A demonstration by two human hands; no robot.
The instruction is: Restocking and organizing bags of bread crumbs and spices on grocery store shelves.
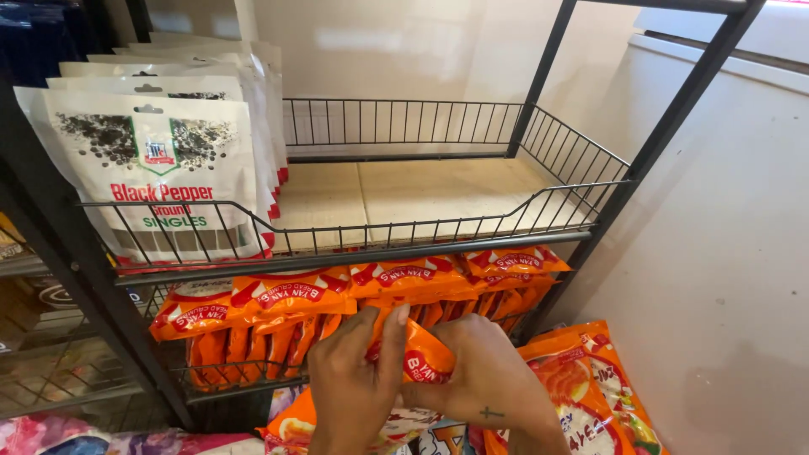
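Head view: the left hand and right hand are both clamped on 1 orange packet, near centre, just below the lower shelf's orange packets. White pouches fill the upper shelf at left.

A: How many views are there?

B: Just 1, worn on the person's head. It looks forward and down at a black wire shelf rack from close range, with a pale wall on the right.

A: How near are the hands?

B: Very near, at the bottom edge: left hand and right hand are cut off at the wrists. With only 1 view, no part of the scene is shared.
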